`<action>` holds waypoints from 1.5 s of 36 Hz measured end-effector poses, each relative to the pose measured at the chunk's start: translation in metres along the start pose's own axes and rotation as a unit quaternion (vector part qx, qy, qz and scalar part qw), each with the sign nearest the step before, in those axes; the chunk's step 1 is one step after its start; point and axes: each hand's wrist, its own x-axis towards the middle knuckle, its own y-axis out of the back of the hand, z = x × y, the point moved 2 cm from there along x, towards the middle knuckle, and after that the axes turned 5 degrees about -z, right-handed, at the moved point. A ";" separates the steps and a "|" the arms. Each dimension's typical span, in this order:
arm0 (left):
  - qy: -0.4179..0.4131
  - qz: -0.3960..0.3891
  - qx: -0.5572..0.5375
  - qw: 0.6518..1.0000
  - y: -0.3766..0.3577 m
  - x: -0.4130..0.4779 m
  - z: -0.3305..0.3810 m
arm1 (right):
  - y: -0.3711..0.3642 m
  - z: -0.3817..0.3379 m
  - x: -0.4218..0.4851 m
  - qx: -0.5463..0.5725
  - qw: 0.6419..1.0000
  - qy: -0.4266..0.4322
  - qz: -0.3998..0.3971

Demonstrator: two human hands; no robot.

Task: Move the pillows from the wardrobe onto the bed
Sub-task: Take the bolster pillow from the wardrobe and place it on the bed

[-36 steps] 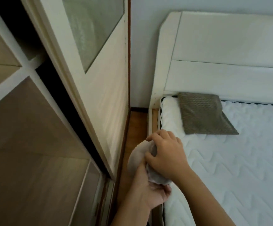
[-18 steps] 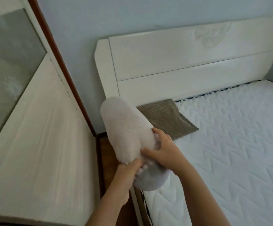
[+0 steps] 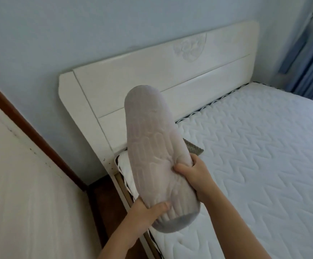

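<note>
The left hand point(image 3: 148, 212) grips the near end of a pale bolster pillow point(image 3: 150, 139), thumb laid across it; the right hand point(image 3: 195, 174) curls round its side a little further up. The pillow is held in the air, tilted upward over the near corner of the white mattress point(image 3: 254, 146). Behind it, a brown pillow point(image 3: 194, 148) peeks out beside the headboard point(image 3: 152, 77); blue curtains point(image 3: 312, 62) hang beyond

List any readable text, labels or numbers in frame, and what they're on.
None in view.
headboard: only a carved flower emblem, no letters.
bolster: an embossed pattern, no text or tag showing.
mattress: quilted stitching only.
</note>
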 end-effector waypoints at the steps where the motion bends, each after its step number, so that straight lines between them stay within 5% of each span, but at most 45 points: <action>1: 0.007 -0.016 -0.004 1.000 -0.003 0.003 0.002 | 0.004 0.001 0.000 -0.006 1.000 0.006 0.016; 7: 0.046 -0.081 -0.062 0.994 -0.007 0.016 0.022 | 0.024 0.005 -0.007 0.006 0.995 0.030 0.095; 12: -0.040 -0.086 -0.094 0.991 -0.009 0.046 0.061 | 0.037 0.006 -0.026 0.032 0.994 0.036 0.097; 22: -0.055 -0.227 -0.037 0.972 -0.077 0.077 0.089 | 0.075 -0.001 -0.083 0.092 0.974 0.006 0.207; 36: -0.104 -0.447 0.117 0.881 -0.226 0.004 0.038 | 0.125 0.051 -0.238 0.212 0.847 0.003 0.488; 44: -0.091 -0.498 0.134 0.852 -0.302 -0.070 0.003 | 0.169 0.081 -0.332 0.234 0.810 0.023 0.537; 54: -0.100 -0.487 0.125 0.859 -0.400 -0.163 -0.036 | 0.249 0.104 -0.445 0.210 0.828 0.046 0.517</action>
